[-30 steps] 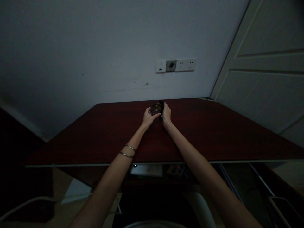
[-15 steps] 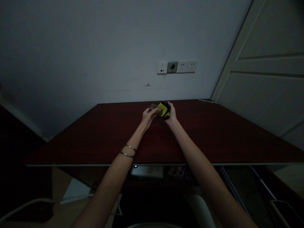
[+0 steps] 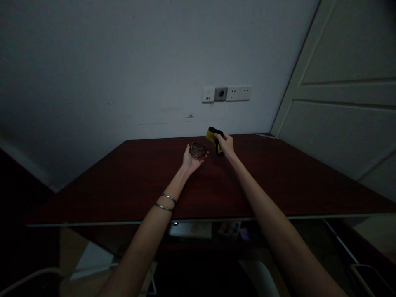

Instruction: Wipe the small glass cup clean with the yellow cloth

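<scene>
Head view: left hand (image 3: 189, 159) is out over the far part of the bench (image 3: 278, 177), palm up, grip curled round a small glass dish (image 3: 198, 149). The dish sits in the fingers, approx. at bench-top level. Just beside it, to the right & a bit higher, right hand (image 3: 228, 145) has its grip clamped on a yellow/black cloth (image 3: 213, 135); cloth sticks up out of the fist, apart from the dish. Two bangles (image 3: 165, 202) on the left wrist. Behind: white wall w/ a row of sockets (image 3: 227, 93), door (image 3: 346, 103) at right. Light v. dim, can't tell what's in the dish.
</scene>
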A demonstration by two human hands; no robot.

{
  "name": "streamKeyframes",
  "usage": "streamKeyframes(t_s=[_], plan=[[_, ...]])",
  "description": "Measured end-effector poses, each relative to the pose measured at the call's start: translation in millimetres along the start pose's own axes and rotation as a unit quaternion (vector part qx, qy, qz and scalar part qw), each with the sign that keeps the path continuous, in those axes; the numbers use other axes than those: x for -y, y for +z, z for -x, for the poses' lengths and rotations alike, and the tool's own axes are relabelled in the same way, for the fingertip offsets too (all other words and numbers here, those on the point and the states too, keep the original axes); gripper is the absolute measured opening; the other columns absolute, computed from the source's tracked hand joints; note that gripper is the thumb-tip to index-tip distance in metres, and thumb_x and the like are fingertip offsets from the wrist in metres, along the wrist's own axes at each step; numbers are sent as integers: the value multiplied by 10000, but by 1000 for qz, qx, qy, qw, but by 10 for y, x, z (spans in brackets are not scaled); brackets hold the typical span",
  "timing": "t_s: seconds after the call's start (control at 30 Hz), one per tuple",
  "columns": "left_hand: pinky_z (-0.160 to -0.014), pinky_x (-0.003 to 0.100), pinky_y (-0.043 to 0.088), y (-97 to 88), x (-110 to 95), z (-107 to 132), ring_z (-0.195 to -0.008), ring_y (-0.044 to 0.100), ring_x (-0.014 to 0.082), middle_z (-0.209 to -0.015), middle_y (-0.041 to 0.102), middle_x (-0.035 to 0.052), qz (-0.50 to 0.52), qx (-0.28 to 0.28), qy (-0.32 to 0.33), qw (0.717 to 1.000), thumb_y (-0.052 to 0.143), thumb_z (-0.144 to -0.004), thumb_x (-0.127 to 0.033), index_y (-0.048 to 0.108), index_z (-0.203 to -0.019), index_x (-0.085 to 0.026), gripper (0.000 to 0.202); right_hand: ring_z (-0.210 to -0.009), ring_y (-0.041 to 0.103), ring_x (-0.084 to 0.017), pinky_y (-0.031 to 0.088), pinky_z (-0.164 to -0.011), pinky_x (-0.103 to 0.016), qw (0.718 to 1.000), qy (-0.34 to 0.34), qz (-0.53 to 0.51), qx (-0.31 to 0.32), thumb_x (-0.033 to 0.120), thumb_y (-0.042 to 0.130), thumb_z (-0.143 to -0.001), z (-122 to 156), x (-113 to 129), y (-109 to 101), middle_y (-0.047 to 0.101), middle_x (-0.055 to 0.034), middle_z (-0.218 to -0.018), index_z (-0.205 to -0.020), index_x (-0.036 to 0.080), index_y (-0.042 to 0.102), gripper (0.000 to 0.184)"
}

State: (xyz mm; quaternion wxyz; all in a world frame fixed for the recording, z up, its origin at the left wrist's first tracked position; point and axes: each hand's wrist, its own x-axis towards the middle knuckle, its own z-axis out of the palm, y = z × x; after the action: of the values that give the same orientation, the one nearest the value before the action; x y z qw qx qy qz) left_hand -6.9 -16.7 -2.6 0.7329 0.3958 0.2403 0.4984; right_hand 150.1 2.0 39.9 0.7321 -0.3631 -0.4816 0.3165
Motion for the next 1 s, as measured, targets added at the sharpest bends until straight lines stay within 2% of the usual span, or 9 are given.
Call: streamKeyframes(t_s=[0.17,0.3,0.43,0.53,0.6,0.67,0.77,0.87,1.0], plan=[[-404,247,368,-4,26,3,-558,570,184,-822,653,158,10,10,-79,997,298,-722,-652,587,-996,-122,663,-762,601,-130,477,-699,-240,981,-45,2,191,62,649,-589,83,229,33,685,38,-756,-769,208,675,232],[-373,241,331,-1,73,2,-533,572,194,-775,651,161,6,15,-125,992,332,-696,-662,608,-932,-128,646,-907,610,-139,425,-908,-327,952,-35,20,305,-48,607,-563,157,332,82,697,47,-849,-727,235,675,334],[-370,241,332,12,99,-15,-579,597,223,-721,640,159,26,-4,-117,993,347,-689,-642,615,-857,-121,609,-899,627,-128,399,-956,-352,950,-18,27,312,-87,565,-569,182,329,94,701,51,-822,-708,230,677,364],[-357,236,335,37,85,-16,-579,605,237,-655,623,143,56,-21,-101,993,355,-707,-596,602,-792,-124,539,-958,615,-142,395,-967,-381,938,-73,70,332,-75,544,-589,187,306,82,695,31,-897,-797,226,679,389],[-340,233,332,52,65,-9,-536,596,230,-626,613,130,79,-23,-89,993,341,-738,-538,587,-766,-126,481,-1071,556,-156,363,-997,-402,903,-158,145,372,-55,511,-617,196,290,74,655,4,-1048,-944,229,654,457],[-319,233,326,59,48,-2,-466,567,209,-596,602,114,99,-31,-77,992,334,-754,-491,571,-739,-129,433,-1170,474,-162,326,-1026,-410,851,-240,222,411,-42,470,-638,209,270,71,570,-19,-1199,-1092,229,587,542],[-290,240,318,53,40,5,-378,513,184,-544,577,91,108,-60,-69,990,352,-748,-502,551,-691,-134,422,-1218,418,-160,315,-1039,-405,792,-308,288,442,-39,430,-637,222,234,80,500,-24,-1278,-1183,228,520,614],[-272,232,301,48,52,10,-349,490,172,-524,561,85,108,-58,-79,989,363,-743,-524,546,-679,-132,437,-1213,425,-164,332,-1030,-404,769,-331,310,451,-35,422,-622,212,204,89,528,-20,-1250,-1183,227,522,627],[-263,217,285,58,64,13,-341,483,162,-522,557,75,108,-45,-70,991,381,-731,-514,544,-683,-134,416,-1185,458,-168,360,-1014,-395,766,-332,324,445,-13,437,-635,204,205,87,565,-15,-1207,-1164,232,539,592]])
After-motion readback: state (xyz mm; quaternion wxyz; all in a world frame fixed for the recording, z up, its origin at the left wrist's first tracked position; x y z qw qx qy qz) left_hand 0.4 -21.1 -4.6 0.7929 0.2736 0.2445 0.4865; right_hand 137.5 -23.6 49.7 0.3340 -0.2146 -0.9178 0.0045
